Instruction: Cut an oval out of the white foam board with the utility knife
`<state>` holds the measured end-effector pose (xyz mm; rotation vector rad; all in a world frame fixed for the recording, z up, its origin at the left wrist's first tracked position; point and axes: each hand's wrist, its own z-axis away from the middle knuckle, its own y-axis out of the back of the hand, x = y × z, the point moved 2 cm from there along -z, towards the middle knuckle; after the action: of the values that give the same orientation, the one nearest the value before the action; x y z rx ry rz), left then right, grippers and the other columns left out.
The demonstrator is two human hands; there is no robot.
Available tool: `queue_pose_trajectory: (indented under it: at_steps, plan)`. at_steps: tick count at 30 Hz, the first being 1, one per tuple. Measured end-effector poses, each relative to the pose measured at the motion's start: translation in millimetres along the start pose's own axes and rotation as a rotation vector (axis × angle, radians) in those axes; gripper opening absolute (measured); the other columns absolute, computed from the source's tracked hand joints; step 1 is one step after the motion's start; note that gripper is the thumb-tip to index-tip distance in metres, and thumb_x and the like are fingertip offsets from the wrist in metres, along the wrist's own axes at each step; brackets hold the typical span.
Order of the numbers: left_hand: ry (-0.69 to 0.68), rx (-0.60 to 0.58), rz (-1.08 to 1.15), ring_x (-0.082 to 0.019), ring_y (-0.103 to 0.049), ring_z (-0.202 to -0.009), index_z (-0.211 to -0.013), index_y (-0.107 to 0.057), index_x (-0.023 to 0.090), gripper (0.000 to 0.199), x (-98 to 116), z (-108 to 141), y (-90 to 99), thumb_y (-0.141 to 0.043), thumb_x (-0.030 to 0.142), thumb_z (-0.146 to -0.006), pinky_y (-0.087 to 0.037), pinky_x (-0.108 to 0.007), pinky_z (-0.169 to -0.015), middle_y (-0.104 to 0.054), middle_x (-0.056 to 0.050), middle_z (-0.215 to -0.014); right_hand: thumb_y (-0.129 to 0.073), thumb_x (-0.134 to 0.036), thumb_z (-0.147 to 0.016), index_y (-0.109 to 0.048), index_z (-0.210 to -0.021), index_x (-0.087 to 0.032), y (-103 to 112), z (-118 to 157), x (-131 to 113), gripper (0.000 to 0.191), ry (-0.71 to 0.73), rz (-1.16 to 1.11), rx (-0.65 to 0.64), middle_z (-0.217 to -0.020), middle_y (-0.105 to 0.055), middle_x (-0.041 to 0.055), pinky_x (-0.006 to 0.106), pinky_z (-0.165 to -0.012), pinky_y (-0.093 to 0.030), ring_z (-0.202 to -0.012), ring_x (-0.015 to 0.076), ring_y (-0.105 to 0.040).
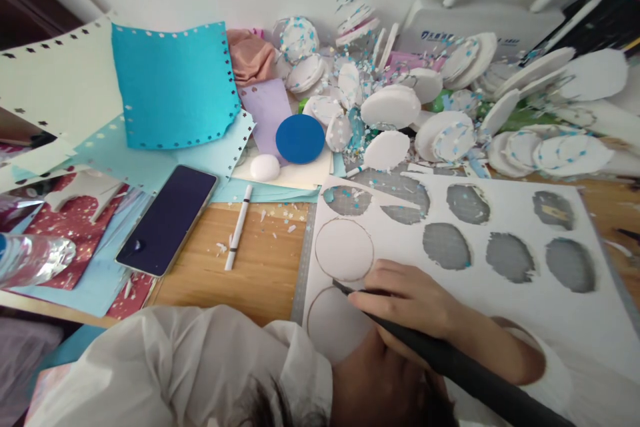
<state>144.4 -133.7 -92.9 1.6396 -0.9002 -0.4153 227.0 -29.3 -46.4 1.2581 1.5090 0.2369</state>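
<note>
Gripping hand: right hand (407,297), fingers closed around a long, slender black pen-shaped tool (447,359); its pointed tip is at the sheet, between the two outlined circles.
Other hand: left hand (375,367), low over the near left of the sheet, shaded and partly covered; whether curled or flat, cannot tell.
White sheet: large, thin, flat white sheet (540,320), right half of the worktop (273,260), with several ragged-edged round openings along its far part.
Outlined circles: two, brown-edged, at the sheet's left; far circle (344,249) whole in view, near circle (336,323) partly behind the left hand.
Mat: grey gridded mat (447,247), under the sheet, seen through the openings.
Disc stock: heap of white discs (391,107), far side, many speckled with blue bits.
Blue disc: flat, deep-blue disc (300,139), left of the heap; smooth white oval piece (265,167) just beside it.
Marker: slim white pen with dark bands (239,230), left of the sheet.
Phone: black-screened smartphone (167,220), farther left.
</note>
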Motion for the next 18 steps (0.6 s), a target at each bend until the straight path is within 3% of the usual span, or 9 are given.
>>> queue_pose_trajectory:
  at_steps: [3, 9, 16, 18]
  plan:
    - [-0.027, 0.004, 0.034, -0.023, -0.064, -0.086, -0.105, -0.072, 0.016, 0.047, -6, -2, 10.5, -0.026, 0.014, -0.097, -0.055, -0.035, -0.067, -0.071, -0.006, -0.096, -0.049, -0.005, -0.085, -0.057, -0.112, -0.015, 1, -2, 0, 0.03, -0.015, -0.012, 0.01, -0.08, -0.06, 0.0062, 0.027, -0.061, -0.042, -0.071, 0.0152, -0.049]
    - [0.104, 0.128, -0.017, -0.021, -0.065, -0.081, -0.103, -0.073, 0.014, 0.053, -2, -8, 10.9, -0.021, 0.01, -0.097, -0.054, -0.033, -0.063, -0.069, -0.005, -0.085, -0.048, -0.006, -0.086, -0.058, -0.112, -0.017, 1, -3, -1, 0.03, -0.049, -0.038, 0.027, -0.078, -0.059, 0.0041, 0.026, -0.059, -0.041, -0.069, 0.0143, -0.049]
    - [-0.057, -0.183, 0.007, -0.02, -0.064, -0.092, -0.111, -0.068, 0.017, 0.041, -9, -8, 21.9, -0.029, 0.018, -0.099, -0.051, -0.032, -0.067, -0.068, -0.005, -0.111, -0.05, -0.007, -0.086, -0.059, -0.113, -0.018, -2, 1, 2, 0.031, -0.069, -0.016, 0.032, -0.082, -0.062, 0.0052, 0.026, -0.06, -0.043, -0.07, 0.0142, -0.051]
    - [-0.093, -0.197, 0.0, -0.02, -0.063, -0.097, -0.115, -0.066, 0.017, 0.039, -11, -7, 25.1, -0.031, 0.018, -0.099, -0.05, -0.032, -0.07, -0.067, -0.004, -0.117, -0.051, -0.009, -0.087, -0.06, -0.114, -0.017, -2, 0, 3, 0.029, -0.054, -0.015, 0.026, -0.083, -0.063, 0.0059, 0.025, -0.059, -0.043, -0.07, 0.0142, -0.052]
